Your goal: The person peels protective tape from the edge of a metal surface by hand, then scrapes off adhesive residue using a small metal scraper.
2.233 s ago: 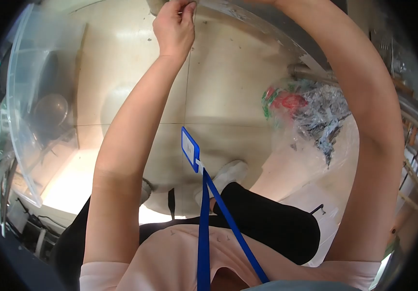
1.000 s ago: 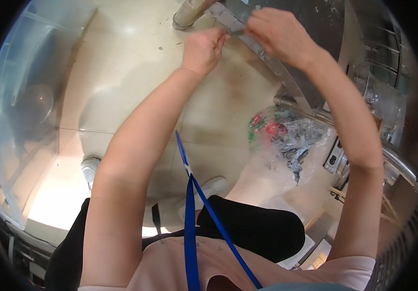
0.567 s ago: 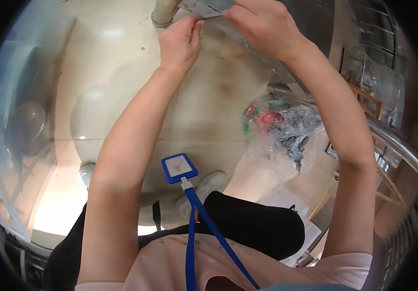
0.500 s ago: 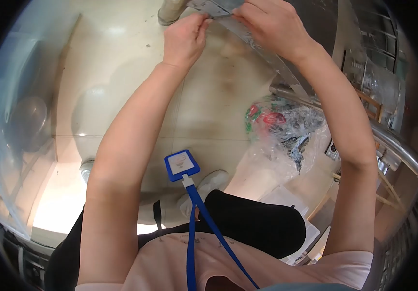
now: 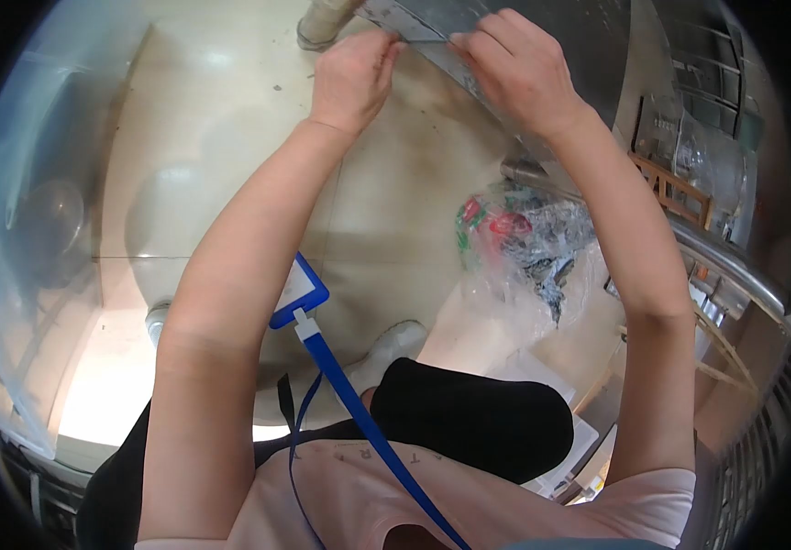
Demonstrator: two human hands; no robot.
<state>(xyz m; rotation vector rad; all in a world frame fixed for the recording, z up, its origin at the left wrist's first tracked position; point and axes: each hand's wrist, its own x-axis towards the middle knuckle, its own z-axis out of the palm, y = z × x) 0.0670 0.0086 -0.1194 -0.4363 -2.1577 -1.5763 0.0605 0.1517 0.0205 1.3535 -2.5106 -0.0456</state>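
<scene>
My left hand [image 5: 354, 81] is pinched closed at the top of the view, beside the corner of a dark metal table [image 5: 579, 46]. My right hand [image 5: 521, 73] is also pinched closed, over the table's front edge. A thin strip [image 5: 425, 41] appears to run between the two sets of fingertips, too fine to tell its kind. The fingers hide its ends. A blue badge holder [image 5: 311, 301] on a blue lanyard [image 5: 348, 390] hangs from my neck, partly behind my left forearm.
A clear plastic bag [image 5: 514, 243] with crumpled, red and green wrapping sits under the table edge. A round table leg [image 5: 322, 26] stands at the top. Clear plastic sheeting [image 5: 19, 229] is on the left. On the right are a metal rail [image 5: 735, 261] and a wooden frame [image 5: 675, 188].
My hands have moved slightly apart, the right one shifting down a little. The dark strand between them looks fainter. The badge has swung left, partly behind my left forearm.
</scene>
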